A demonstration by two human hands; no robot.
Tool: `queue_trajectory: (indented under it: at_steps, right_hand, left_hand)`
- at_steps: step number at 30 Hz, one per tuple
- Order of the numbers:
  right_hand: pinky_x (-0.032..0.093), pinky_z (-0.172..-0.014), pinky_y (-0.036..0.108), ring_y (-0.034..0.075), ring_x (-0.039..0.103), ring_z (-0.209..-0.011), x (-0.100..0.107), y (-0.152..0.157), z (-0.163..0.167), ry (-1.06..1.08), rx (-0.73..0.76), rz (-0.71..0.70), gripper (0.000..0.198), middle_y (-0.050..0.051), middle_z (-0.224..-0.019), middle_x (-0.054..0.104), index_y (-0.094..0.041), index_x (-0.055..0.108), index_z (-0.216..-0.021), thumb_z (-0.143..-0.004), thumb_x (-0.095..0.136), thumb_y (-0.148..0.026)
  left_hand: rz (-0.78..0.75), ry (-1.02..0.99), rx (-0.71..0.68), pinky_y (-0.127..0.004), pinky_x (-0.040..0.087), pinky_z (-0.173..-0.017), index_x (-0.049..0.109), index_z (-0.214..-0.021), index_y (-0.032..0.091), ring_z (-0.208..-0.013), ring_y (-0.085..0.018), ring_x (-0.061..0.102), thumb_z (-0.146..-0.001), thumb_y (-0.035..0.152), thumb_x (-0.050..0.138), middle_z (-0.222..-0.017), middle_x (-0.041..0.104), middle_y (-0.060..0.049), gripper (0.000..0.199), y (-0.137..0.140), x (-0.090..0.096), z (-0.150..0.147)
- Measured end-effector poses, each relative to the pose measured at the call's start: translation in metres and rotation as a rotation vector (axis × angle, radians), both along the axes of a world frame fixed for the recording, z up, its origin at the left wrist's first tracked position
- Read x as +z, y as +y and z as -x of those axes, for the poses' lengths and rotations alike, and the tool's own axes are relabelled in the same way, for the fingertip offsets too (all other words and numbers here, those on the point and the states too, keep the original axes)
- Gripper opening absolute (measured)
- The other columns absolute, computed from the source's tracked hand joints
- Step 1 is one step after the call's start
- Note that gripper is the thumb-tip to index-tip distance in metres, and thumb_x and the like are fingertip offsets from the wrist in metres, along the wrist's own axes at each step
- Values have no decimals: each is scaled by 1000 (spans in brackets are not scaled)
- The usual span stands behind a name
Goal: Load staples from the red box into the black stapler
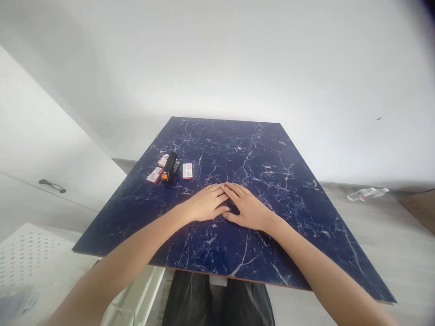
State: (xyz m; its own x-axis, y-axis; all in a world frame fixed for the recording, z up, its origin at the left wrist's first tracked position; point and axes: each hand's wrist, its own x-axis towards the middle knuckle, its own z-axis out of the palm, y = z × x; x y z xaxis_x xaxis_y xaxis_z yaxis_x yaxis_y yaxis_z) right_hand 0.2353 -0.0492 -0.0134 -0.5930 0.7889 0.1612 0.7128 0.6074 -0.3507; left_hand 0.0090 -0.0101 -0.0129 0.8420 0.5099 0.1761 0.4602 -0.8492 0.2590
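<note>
My left hand (210, 202) lies flat on the dark blue marble-patterned table (224, 149), fingers stretched out and holding nothing. Opposite it, my right hand (247, 207) rests flat as well, its fingertips touching those of the left. Beyond my left hand, toward the table's left side, is a black stapler (170, 168) with an orange patch on its near end. Small red and white boxes lie around it: one box (187, 171) to its right, another box (155, 174) to its left, and a third box (163, 160) partly hidden behind it.
A white wall (231, 63) stands behind the table's far edge. At left are a white cabinet with a dark handle (52, 185) and a white perforated surface (29, 253). A clear plastic bottle (367, 194) lies on the floor at right, near a brown cardboard piece (419, 208).
</note>
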Motion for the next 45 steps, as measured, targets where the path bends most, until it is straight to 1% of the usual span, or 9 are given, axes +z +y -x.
queue_trajectory:
  at_steps: [5,15,29,31,34,37,41,43,45]
  right_hand:
    - [32,-126,62,38,33,-157,-1,0,-1,6,-4,-8,83,17,-170,36,-20,32,-167,-95,62,-50]
    - [31,-128,59,38,31,-158,-2,-1,-2,-37,1,2,81,19,-171,33,-14,32,-166,-98,58,-50]
    - [33,-126,61,38,33,-157,-7,0,-1,-17,4,-25,82,17,-171,35,-22,26,-169,-99,58,-50]
    - [33,-127,61,38,33,-157,-7,0,-2,-16,6,-30,83,16,-171,35,-22,25,-169,-99,58,-51]
    - [31,-128,61,38,30,-159,-7,0,-3,-38,22,-26,81,14,-171,36,-22,28,-169,-101,55,-56]
    - [28,-128,62,39,24,-160,-6,0,-4,-81,30,-10,75,13,-172,34,-22,35,-167,-104,48,-61]
    - [28,-128,64,39,21,-161,-5,-1,-4,-91,32,13,71,10,-173,31,-27,37,-166,-105,46,-63]
    - [29,-127,65,40,22,-161,-4,-1,-4,-84,35,11,70,10,-173,32,-28,40,-165,-104,47,-62]
    - [30,-126,66,41,23,-160,-4,-1,-4,-79,38,3,68,10,-173,33,-28,42,-164,-104,48,-61]
  left_hand:
    - [27,-23,2,-50,31,-130,61,-144,19,-155,-29,40,-106,40,55,-156,57,-12,44,-1,0,1]
    - [36,19,11,-50,27,-131,58,-147,18,-156,-29,37,-107,41,51,-160,53,-11,46,1,-2,1]
    - [72,20,14,-50,27,-131,49,-156,22,-159,-28,33,-109,44,47,-165,45,-9,52,-1,-2,3]
    - [48,7,-1,-50,32,-128,54,-153,22,-156,-28,37,-108,44,50,-162,50,-9,50,2,-1,2]
    - [-45,3,-1,-50,42,-120,71,-132,24,-140,-29,57,-107,40,51,-139,71,-7,36,13,9,9]
    - [-202,-18,218,-55,41,-118,78,-118,24,-130,-30,62,-109,37,43,-129,76,-8,38,35,27,33]
    - [-324,-154,878,-69,31,-117,67,-139,17,-145,-44,44,-104,33,44,-156,53,-20,45,69,39,90]
    - [-193,-229,1091,-70,28,-119,67,-139,18,-149,-45,39,-101,37,46,-160,48,-19,47,84,37,117]
    - [56,-351,1092,-58,30,-123,67,-139,21,-148,-37,44,-103,42,43,-157,55,-14,48,95,32,137]
